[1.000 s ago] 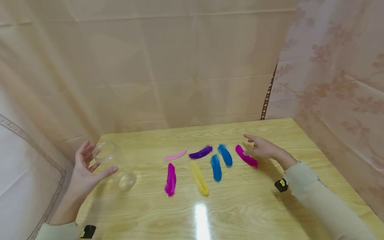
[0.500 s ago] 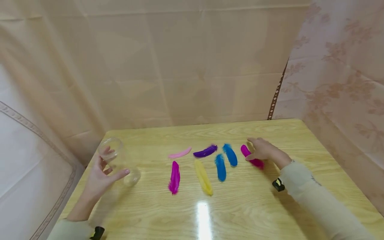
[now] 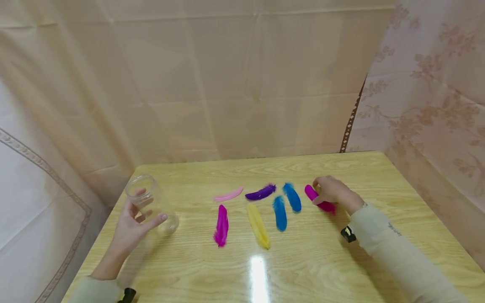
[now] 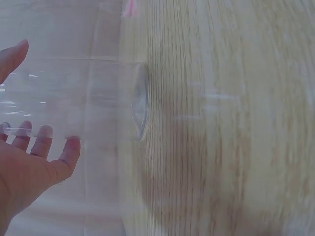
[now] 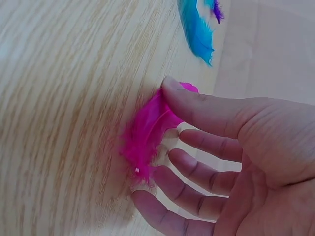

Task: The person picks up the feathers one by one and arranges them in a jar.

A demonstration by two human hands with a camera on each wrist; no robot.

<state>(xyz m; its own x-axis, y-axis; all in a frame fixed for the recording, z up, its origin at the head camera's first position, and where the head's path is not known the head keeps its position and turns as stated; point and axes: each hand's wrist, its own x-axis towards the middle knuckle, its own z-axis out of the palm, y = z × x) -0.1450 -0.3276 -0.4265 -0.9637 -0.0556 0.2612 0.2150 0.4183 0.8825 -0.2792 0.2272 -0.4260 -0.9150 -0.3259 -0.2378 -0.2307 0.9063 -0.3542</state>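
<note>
On the wood-grain table (image 3: 201, 269), the right hand (image 3: 335, 194) is pinching the rightmost magenta feather (image 3: 311, 192), risking slippage if gripping shallowly; at left, the left hand (image 3: 130, 233) is holding a clear cylindrical jar (image 4: 101, 98), risking toppling if pushing sideways.

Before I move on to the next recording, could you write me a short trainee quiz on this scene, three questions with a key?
1. How many feathers show in the head view?
2. True or false: the left hand holds a feather.
3. Which feather does the right hand touch?
A) yellow one
B) purple one
C) rightmost magenta one

Key
1. Seven.
2. False; it is around the clear jar.
3. C.
</note>
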